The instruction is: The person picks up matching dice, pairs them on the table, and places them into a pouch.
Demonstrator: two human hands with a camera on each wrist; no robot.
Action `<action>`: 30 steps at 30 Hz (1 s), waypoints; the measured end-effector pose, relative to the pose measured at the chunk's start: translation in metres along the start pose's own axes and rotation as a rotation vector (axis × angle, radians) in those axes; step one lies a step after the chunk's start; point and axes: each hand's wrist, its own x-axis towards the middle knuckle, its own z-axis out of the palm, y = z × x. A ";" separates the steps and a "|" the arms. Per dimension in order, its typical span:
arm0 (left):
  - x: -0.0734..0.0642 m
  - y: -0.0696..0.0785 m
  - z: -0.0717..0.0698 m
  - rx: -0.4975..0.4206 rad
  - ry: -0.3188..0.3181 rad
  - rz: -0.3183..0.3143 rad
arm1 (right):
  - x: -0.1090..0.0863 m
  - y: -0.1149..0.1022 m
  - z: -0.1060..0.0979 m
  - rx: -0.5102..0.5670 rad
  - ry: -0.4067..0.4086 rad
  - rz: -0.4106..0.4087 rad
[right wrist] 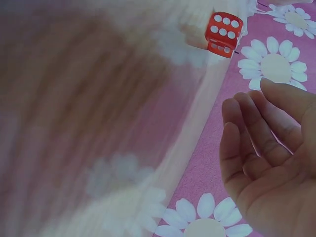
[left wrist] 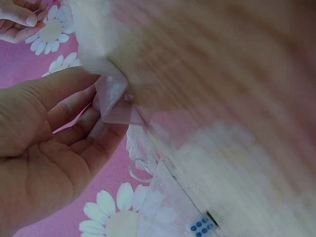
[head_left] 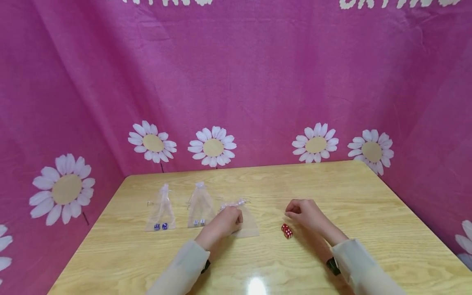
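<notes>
In the head view my left hand is over the rightmost sheer pouch, which lies flat on the table. The left wrist view shows that hand's thumb and fingers pinching the pouch's thin pale fabric. Two red dice with white dots lie together on the table, right of this pouch. Just beyond them hovers my right hand, its fingers loosely bent. In the right wrist view this hand has nothing between thumb and fingers, and a red die shows past the fingertips.
Two more drawstring pouches lie to the left: one with two blue dice at its bottom, the other with two white dice. Pink cloth with daisies stands behind and beside the wooden table.
</notes>
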 end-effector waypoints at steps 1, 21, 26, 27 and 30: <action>-0.001 0.000 0.000 0.001 0.001 0.009 | -0.002 0.000 0.000 -0.001 -0.002 0.000; -0.026 0.001 -0.002 -0.012 -0.028 0.028 | -0.031 -0.003 0.004 -0.118 -0.046 0.048; -0.025 -0.001 -0.001 -0.027 -0.036 0.005 | -0.033 -0.018 0.014 -0.215 -0.075 0.086; -0.025 -0.001 -0.001 -0.030 -0.037 0.001 | -0.034 -0.021 0.015 -0.229 -0.079 0.084; -0.025 0.000 -0.001 -0.036 -0.039 -0.001 | -0.036 -0.026 0.017 -0.245 -0.088 0.060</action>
